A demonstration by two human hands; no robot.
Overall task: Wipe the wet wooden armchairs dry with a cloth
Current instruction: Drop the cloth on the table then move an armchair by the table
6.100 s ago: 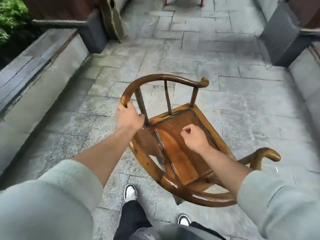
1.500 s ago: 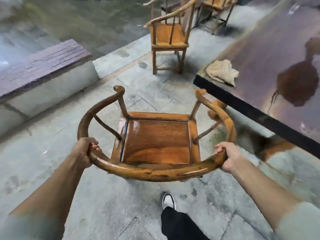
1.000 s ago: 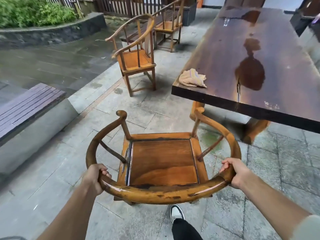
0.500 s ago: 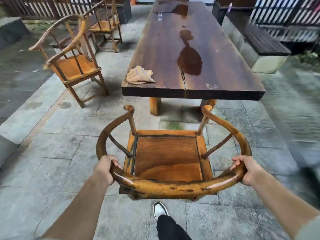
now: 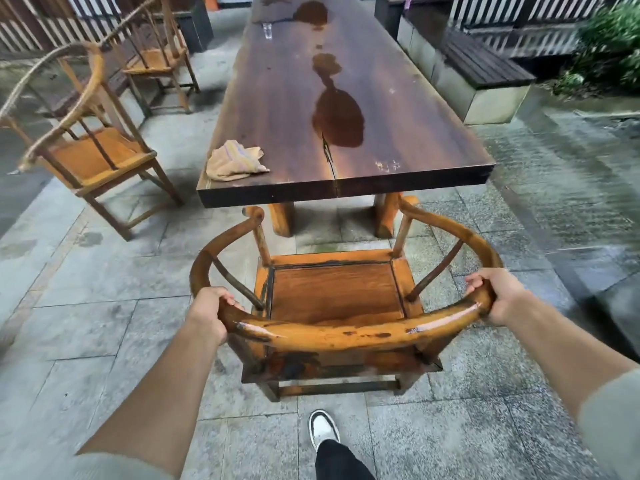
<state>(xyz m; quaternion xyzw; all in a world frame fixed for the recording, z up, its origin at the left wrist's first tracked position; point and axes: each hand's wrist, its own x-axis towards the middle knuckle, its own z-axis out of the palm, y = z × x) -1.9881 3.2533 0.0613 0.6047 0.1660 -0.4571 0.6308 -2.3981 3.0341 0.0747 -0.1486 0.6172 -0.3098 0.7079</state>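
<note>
Grey sleeves (image 5: pixel 613 420), black trousers (image 5: pixel 341 460), white shoe (image 5: pixel 322 427)

Both hands grip armchair (image 5: pixel 337 299) rail (cloth (image 5: pixel 235 164) on table (image 5: pixel 398 140)).

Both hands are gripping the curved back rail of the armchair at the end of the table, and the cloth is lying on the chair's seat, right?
Not quite. The head view shows the cloth on the table, near its left corner, not on the seat. Left hand and right hand do grip the armchair's rail.

Orange-brown armchair (image 5: pixel 332 296), beige faintly striped cloth (image 5: pixel 235 164), dark brown table (image 5: pixel 415 126), grey paving (image 5: pixel 86 323).
</note>
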